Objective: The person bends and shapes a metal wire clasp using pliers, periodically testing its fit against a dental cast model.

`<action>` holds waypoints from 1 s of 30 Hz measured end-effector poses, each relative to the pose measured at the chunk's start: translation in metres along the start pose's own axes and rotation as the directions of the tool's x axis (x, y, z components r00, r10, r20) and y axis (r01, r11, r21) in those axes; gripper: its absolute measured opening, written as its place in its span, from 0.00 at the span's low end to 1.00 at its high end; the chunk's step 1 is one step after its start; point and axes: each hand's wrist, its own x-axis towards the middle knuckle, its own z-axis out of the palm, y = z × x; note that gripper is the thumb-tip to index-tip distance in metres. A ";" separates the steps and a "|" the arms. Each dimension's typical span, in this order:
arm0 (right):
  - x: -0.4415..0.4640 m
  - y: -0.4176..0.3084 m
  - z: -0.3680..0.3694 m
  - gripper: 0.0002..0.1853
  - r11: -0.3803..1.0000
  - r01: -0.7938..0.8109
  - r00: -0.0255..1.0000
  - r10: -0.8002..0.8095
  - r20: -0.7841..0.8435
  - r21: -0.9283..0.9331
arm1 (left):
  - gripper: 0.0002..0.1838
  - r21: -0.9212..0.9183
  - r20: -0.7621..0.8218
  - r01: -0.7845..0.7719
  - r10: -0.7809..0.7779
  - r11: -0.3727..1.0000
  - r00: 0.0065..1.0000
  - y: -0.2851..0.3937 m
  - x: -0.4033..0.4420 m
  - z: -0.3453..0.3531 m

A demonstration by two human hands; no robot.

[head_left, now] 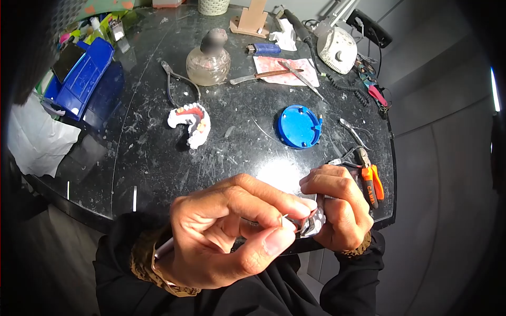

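Note:
My left hand (232,231) is closed in a pinch in front of me. A thin, pale, wire-like tip (285,217) shows between its thumb and fingers. Beside it my right hand (337,208) curls around a small grey-white piece with dark red on it (313,222), and the left fingertips touch that piece. Fingers cover most of both items, so their full shapes are hidden. Beyond the hands lies a white dental cast (196,138) with yellowish teeth and red wax-like material. A round blue plastic dish (299,126) is on the dark table near my right hand.
Orange-handled cutters (371,184) and pliers (354,132) lie at right, more pliers (168,81) behind the cast. Farther back are a glass jar (208,66), a knife (266,75), a blue lighter (264,49) and a white device (337,50). A blue box (87,79) stands left.

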 end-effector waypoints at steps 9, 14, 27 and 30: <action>0.002 -0.004 0.000 0.16 0.999 -0.013 1.000 0.013 0.000 -0.036 | 0.06 0.025 -0.005 -0.025 0.025 0.999 1.000 0.001 -0.001 0.001; 0.002 -0.004 0.002 0.16 0.999 -0.004 1.000 0.004 -0.007 -0.052 | 0.06 0.039 0.011 -0.034 0.034 0.999 0.999 0.000 -0.001 -0.001; 0.000 -0.003 0.005 0.16 0.998 0.003 1.000 -0.004 -0.014 -0.071 | 0.06 0.056 0.020 -0.015 0.014 0.998 1.000 0.000 -0.002 -0.002; 0.000 -0.002 0.006 0.16 0.997 0.005 1.000 -0.007 -0.015 -0.082 | 0.05 0.057 0.012 -0.006 0.005 0.998 1.000 0.001 -0.002 -0.001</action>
